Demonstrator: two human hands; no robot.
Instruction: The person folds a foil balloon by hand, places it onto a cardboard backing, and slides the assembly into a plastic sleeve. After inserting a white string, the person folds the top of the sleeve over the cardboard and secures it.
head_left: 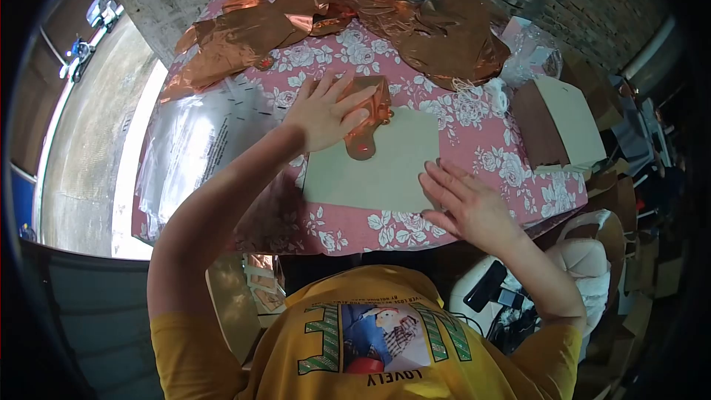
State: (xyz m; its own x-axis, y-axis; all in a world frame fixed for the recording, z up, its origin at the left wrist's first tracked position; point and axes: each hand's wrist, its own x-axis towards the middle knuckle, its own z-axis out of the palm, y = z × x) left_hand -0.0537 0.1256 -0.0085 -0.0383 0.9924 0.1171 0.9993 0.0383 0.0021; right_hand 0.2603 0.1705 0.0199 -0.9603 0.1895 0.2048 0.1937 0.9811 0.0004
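My left hand (326, 112) lies flat with its fingers spread over a folded copper-coloured foil balloon (361, 144). The balloon sits on the upper part of a cream sheet of card (400, 170), and part of it is hidden under the hand. At the card's lower right corner is my right hand (470, 204), its fingers stretched out and thumb apart, with the fingertips right at the card's edge.
A pink flowered cloth (355, 222) covers the table. Flat copper foil balloons (452, 37) are heaped at the back. Clear plastic bags (189, 148) lie at the left. A stack of cream cards (566, 122) stands at the right, near white string (498, 96).
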